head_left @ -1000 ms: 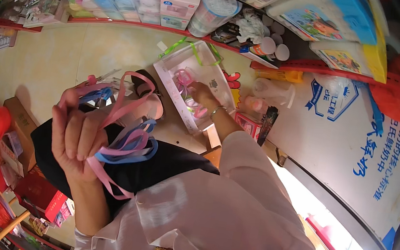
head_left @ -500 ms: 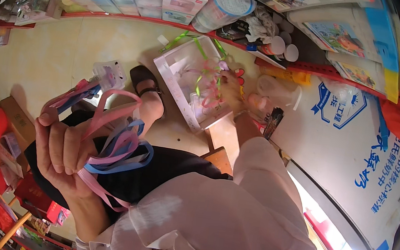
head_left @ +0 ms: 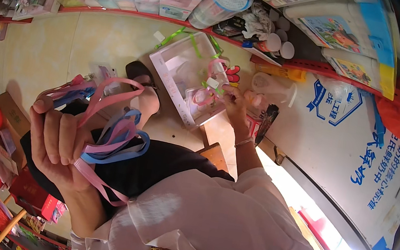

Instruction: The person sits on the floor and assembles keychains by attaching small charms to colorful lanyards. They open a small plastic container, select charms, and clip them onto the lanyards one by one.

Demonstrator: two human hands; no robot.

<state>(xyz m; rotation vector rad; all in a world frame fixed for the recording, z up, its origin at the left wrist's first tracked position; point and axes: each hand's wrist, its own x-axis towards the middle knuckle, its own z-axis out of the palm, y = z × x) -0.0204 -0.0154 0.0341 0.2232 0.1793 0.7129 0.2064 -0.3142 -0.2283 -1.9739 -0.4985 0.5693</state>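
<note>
My left hand [head_left: 63, 148] is closed round a bundle of pink, lilac and blue ribbon lanyards [head_left: 118, 138], which loop and dangle over my dark-clothed lap. More ribbon runs from the hand towards clear plastic pieces near my foot. My right hand [head_left: 235, 108] reaches over a shallow white box [head_left: 177, 88] on the floor. Its fingers are pinched at a pink and green ribbon [head_left: 205, 96] that has a small white tag [head_left: 212, 82]. Inside the box lies clear plastic. Green ribbon [head_left: 178, 38] drapes over the box's far edge.
Shelves with a red edge [head_left: 123, 12] run along the far side, holding bottles, boxes and a tub [head_left: 223, 4]. A large white printed panel [head_left: 331, 144] stands at the right. A clear pitcher [head_left: 272, 88] sits beside the box. Red bags and boxes [head_left: 39, 196] crowd the lower left.
My right hand has drawn back slightly towards me, and the white tag now shows beside its fingers. The ribbons at the box have shifted. My left hand keeps its bundle.
</note>
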